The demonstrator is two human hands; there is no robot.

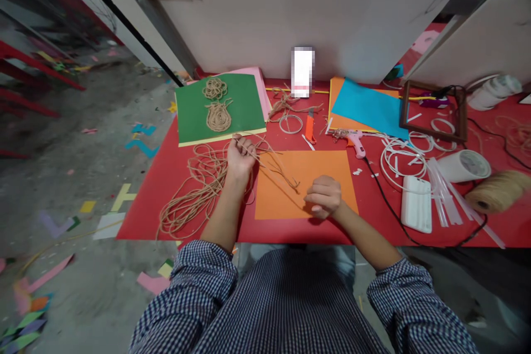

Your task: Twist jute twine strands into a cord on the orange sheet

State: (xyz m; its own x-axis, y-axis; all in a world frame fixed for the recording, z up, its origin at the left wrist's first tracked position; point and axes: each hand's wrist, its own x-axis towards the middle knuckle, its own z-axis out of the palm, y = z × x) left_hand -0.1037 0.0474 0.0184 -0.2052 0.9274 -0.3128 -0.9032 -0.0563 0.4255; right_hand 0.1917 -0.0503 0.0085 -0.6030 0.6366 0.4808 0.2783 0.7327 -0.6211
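My left hand (241, 156) is closed on strands of brown twine, over the left edge of an orange sheet (282, 207). Loose twine (186, 207) lies in tangled loops left of that hand, and several strands reach right over the sheet. Above the sheet's right part is my right hand (324, 196), its fingers curled in; what they hold, if anything, is too small to make out. Two coiled twine pieces, a round one (215, 88) and one with loose ends on top (218, 116), rest on a green sheet (249, 102).
On the red table (145, 207), an orange cutter (310, 127) and a pink glue gun (355, 142) lie behind the orange sheet. Further right are a blue sheet (369, 106), a wooden frame (433, 134), white cord (394, 163), a white power strip (416, 204) and a twine spool (500, 192).
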